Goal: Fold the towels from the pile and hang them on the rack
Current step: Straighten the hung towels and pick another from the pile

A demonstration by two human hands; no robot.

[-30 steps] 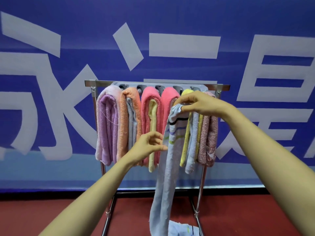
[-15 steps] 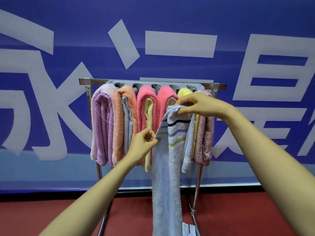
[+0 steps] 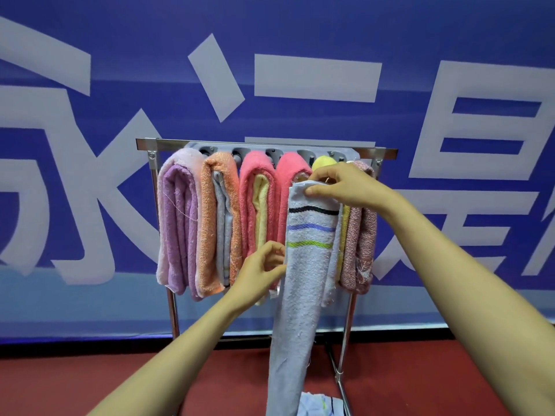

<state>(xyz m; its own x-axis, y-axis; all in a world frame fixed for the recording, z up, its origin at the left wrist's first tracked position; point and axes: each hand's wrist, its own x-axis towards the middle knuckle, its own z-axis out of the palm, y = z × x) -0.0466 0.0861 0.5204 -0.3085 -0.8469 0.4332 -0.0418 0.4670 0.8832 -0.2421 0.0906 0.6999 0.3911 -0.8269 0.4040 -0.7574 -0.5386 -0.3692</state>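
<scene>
1. Blue banner (image 3: 120, 85): flat, smooth sheet with large white characters. Fills the whole area behind the rack.
2. Red floor (image 3: 90, 385): matte, even. Open stretches left and right of the rack's legs.
3. Rack (image 3: 156, 144): shiny metal frame with a flat-sided top bar, two thin uprights and low cross tubes at floor level. Grey plastic block (image 3: 192, 147) with round sockets just behind the bar. Short bare bar ends past the outermost towels.
4. Striped towel (image 3: 303, 280): pale blue-grey terry with nubby loops, folded into a long narrow strip. Black, violet and green bands across near the top. Held up in front of the rack, over the gap between the second pink towel (image 3: 288, 169) and the yellow towel (image 3: 322, 163). Lower end runs out of the bottom of view.
5. Hung towels, all plush, draped in rounded folds, packed touching. Left to right: lilac towel (image 3: 177, 223), orange towel (image 3: 207, 223) with a grey one tucked inside, pink towel (image 3: 252, 175) with a pale yellow one inside, then second pink, yellow, and speckled pink towel (image 3: 360, 235) at the right upright.
6. Right hand (image 3: 339, 187): pinches the striped towel's top fold, thumb on the front face, just below the bar.
7. Left hand (image 3: 258, 274): fingers curled, pinching the strip's left edge below the green band.
8. Pile (image 3: 318, 403): crumpled pale cloth on the floor by the right leg, mostly cut off by the frame.
</scene>
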